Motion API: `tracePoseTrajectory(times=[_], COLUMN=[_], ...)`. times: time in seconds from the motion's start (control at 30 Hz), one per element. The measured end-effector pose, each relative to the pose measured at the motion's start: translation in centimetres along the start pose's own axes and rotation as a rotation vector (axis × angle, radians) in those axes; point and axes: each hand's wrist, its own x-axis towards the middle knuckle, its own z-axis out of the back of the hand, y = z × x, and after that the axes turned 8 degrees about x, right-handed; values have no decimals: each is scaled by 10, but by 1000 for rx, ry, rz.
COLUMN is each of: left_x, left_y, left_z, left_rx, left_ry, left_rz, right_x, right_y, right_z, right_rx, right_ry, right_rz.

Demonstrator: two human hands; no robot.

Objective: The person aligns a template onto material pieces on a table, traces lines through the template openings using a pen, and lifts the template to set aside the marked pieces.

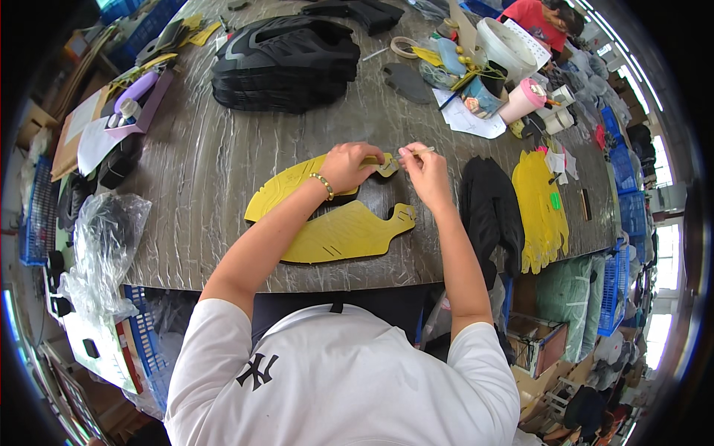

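Note:
Two yellow shoe-upper pattern pieces with slots lie on the table in front of me, with dark edges showing beneath them. My left hand (349,168) is closed over the narrow end of the farther yellow piece (286,186), its fingertips at the tip. Just right of it, my right hand (426,173) pinches a thin pale pen-like stick (422,151), its lower end close to that same tip. Nearer to me, untouched, rests the second yellow piece (342,234). My fingers partly hide the spot where the stick meets the piece.
Black shoe uppers (286,63) are piled at the back left. Right of my hands lie black pieces (491,212) and a stack of yellow pieces (539,212). A pink cup (523,100), a white bucket (508,48) and a tape roll (404,47) stand farther back. A person in red (537,24) is beyond.

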Motion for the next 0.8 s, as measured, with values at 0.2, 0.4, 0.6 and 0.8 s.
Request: tracePoseTrajectory(times=[0.2,0.4,0.6,0.8], left_x=[1,3,-47,-88], left_y=[-4,-10,-74,-109], left_z=[0,3,3,-27], left_rx=[28,235,144,280], left_ry=[7,9,-64,-108], left_rz=[-15,-3,-133,-51], right_x=[-11,-40,-89,-111], right_y=[5,34,39,29], right_z=[6,38,61,55], right_rx=[20,-239,-181,-341], right_ry=[-28,54,114,53], right_rz=[57,159,76,185])
